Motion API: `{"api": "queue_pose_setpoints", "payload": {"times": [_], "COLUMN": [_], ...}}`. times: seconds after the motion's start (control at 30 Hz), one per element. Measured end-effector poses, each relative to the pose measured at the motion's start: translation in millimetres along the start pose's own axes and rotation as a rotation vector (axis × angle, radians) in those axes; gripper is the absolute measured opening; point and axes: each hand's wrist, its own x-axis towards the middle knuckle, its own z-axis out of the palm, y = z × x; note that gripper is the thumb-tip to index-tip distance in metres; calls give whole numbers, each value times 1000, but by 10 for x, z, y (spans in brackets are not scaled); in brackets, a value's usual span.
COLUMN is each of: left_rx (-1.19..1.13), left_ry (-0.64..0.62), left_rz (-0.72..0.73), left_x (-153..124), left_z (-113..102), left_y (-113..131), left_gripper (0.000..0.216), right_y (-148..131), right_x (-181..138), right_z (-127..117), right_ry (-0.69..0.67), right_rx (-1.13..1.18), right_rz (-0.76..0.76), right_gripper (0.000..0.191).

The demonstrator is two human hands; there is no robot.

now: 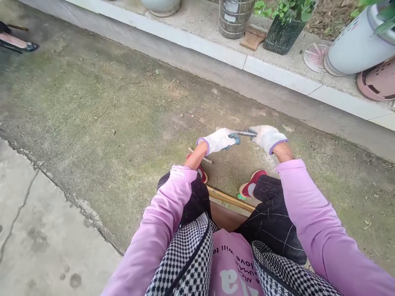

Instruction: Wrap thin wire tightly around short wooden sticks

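Note:
A short, silvery, ridged metal rod (245,133) spans the gap between my two gloved hands. My left hand (220,139), in a white knit glove with a grey-blue palm and purple cuff, is closed around one end. At the other end, my right hand (268,136) grips it in a matching glove. The rod's ends are hidden inside the fingers, and whether it is a threaded bar or a tight spring I cannot tell. Below my left wrist, a thin pale stick (206,159) shows near my red shoe (203,174).
I sit on a low wooden-edged seat (230,199) over mossy concrete (129,111). Ahead runs a raised tiled ledge (212,51) bearing a ribbed container (233,20), a dark planter (282,37) and a large white pot (354,43). Another person's foot (31,46) is at far left.

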Motion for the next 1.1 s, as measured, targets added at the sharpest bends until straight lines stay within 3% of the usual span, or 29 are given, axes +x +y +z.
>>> {"api": "queue_pose_setpoints", "payload": {"times": [0.13,0.3,0.4,0.47,0.57,0.7,0.87,1.0,1.1], "left_rx": [76,-82,-210,-277,-343,-401,-438,-455,-428], "left_ry": [51,95,134,181,249,328,433,527,523], "left_rz": [25,-26,-5,0,-9,-64,-62,-78,-140], "left_x": [-9,-23,-19,-17,-15,-19,-7,46,58], "left_z": [-163,-330,-335,-296,-222,-168,-130,-105,-178], "left_y": [-95,-98,-16,44,111,149,140,111,74], "left_gripper": [9,12,9,11,18,19,8,17,25], "right_y": [23,147,142,93,-7,-167,-502,-770,-796], "right_x": [-156,-361,-451,-445,-322,-119,-97,-184,-259], "right_z": [27,-131,-234,-238,-140,74,289,384,351], "right_ry": [-182,-400,-317,-165,83,254,390,321,218], "right_rx": [37,399,735,943,1071,946,493,193,154], "right_rz": [-102,-238,-240,-210,-132,-39,15,47,-30], "right_gripper": [17,14,36,45,44,35,56,69,70]}}
